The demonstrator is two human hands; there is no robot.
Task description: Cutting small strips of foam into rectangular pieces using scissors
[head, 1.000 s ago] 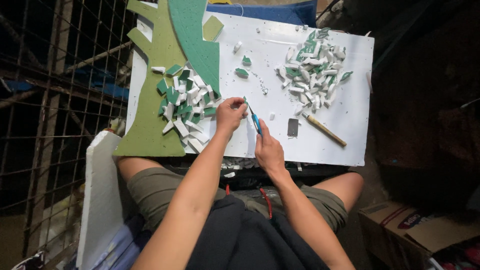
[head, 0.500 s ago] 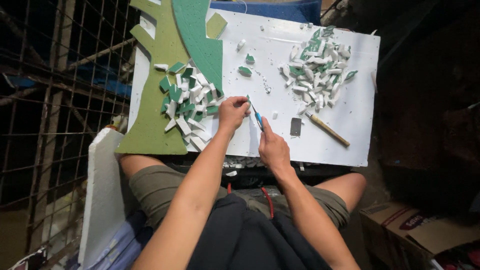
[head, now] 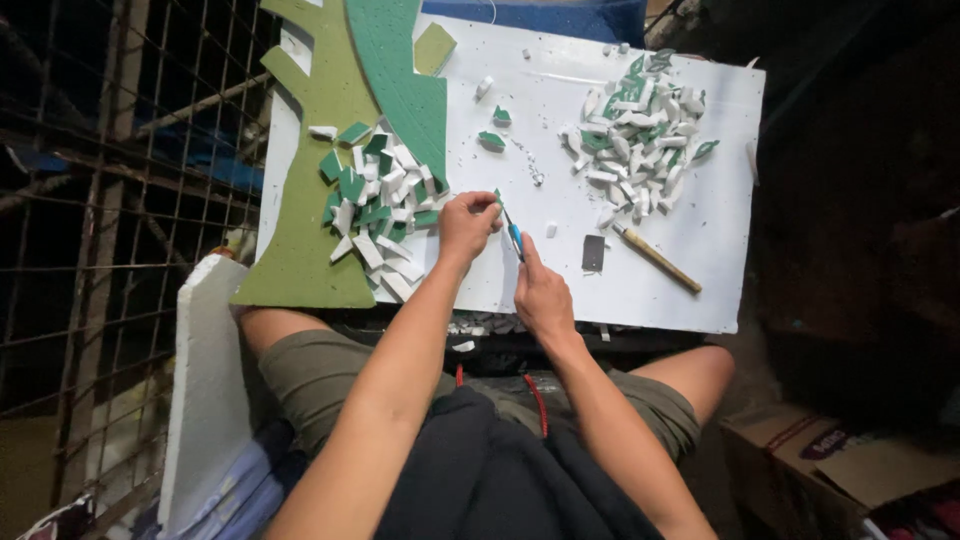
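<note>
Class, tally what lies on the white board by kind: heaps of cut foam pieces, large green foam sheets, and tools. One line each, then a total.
Heaps of small green-and-white cut foam pieces: 2
Large green foam sheets: 2
Tools: 2, a blue-handled knife and a wooden-handled tool
Total: 6

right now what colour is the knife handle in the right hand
Blue, seen in the head view: knife in right hand.

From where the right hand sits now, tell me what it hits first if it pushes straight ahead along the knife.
The right hand points its blue knife up and slightly left, so it would first meet the small green piece pinched in the left hand. Depth is unclear.
</note>
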